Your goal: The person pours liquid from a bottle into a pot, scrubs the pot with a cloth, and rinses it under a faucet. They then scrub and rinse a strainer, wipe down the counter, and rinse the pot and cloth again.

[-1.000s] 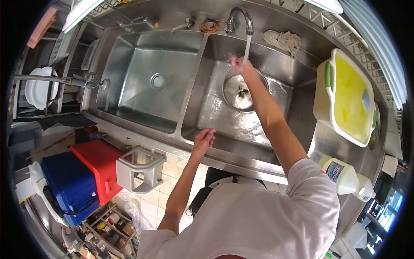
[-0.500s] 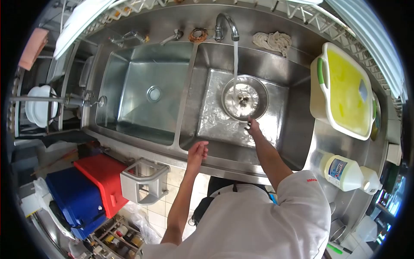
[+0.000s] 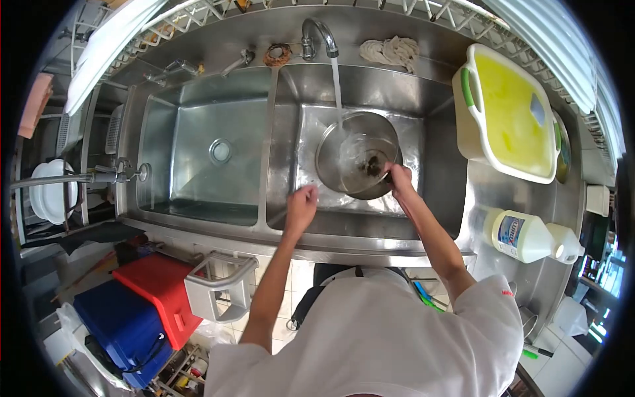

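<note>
Nearest to the viewer, just in front of the metal bowl (image 3: 344, 142), the left hand (image 3: 301, 206) is hovering over the front wall of the sink (image 3: 370, 239). Its grip is loosely spread and carrying nothing. At the bowl's near right edge, the right hand (image 3: 399, 177) is pinching the rim, with its grip pressed together on the steel. The bowl itself is sitting tilted in the right basin and is taking water (image 3: 337, 86) that is falling into its far side from the tap (image 3: 317, 32) behind it.

To the right of the bowl, on the desk (image 3: 481, 193), a bleach bottle (image 3: 519, 235) is lying on its side. Further back on that side, a yellow tub (image 3: 509, 109) is standing. Behind the bowl, past the tap, a rag (image 3: 390, 49) is lying bunched.

The risk, as I judge it, is in the one-handed pinch. The rim is wet and the bowl is getting heavier as it fills, so it could slip from the fingers or tip and send water over the front of the sink. The stream striking the slanted steel could also be splashing towards the person.
</note>
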`<state>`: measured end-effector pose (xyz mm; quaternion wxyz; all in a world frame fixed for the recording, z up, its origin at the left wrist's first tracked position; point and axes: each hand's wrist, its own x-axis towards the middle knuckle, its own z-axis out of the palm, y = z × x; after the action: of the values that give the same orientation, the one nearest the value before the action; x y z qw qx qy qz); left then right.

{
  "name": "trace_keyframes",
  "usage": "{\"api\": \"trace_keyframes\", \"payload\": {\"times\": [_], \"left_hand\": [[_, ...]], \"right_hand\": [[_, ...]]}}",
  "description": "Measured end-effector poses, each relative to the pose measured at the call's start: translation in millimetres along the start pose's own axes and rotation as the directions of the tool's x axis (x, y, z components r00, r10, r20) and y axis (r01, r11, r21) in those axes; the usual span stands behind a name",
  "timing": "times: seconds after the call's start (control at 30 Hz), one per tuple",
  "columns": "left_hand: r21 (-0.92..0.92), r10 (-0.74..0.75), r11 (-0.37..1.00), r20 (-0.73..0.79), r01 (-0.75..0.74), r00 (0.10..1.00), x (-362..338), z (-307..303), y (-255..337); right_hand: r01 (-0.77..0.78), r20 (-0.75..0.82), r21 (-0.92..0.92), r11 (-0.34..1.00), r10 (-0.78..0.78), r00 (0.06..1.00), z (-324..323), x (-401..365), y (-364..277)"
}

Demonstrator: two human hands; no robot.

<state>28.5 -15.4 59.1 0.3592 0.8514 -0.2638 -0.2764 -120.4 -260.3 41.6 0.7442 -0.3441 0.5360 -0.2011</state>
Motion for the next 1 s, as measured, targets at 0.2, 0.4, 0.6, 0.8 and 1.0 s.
{"api": "trace_keyframes", "payload": {"times": [0.2,0.4,0.6,0.8,1.0], "left_hand": [[0.189,0.347,0.934,-0.296,-0.302,0.890,136,38,-12],[-0.005,0.333,0.943,-0.064,-0.334,0.941,180,35,35],[0.309,0.555,0.770,0.110,-0.559,0.825,202,4,93],[-0.184,0.227,0.963,0.159,-0.197,0.961,297,33,51],[-0.796,-0.072,0.602,0.031,0.068,0.997,307,34,8]], "right_hand": [[0.083,0.011,-0.181,0.980,-0.083,0.997,-17,-56,-39],[0.159,-0.089,-0.113,0.981,-0.169,0.981,-12,-91,-47],[0.205,-0.113,-0.053,0.977,-0.210,0.971,-19,-104,-59],[0.300,-0.157,0.098,0.949,-0.283,0.946,-6,-100,-55],[0.363,-0.129,0.161,0.918,-0.345,0.930,-25,-48,-59]]}}
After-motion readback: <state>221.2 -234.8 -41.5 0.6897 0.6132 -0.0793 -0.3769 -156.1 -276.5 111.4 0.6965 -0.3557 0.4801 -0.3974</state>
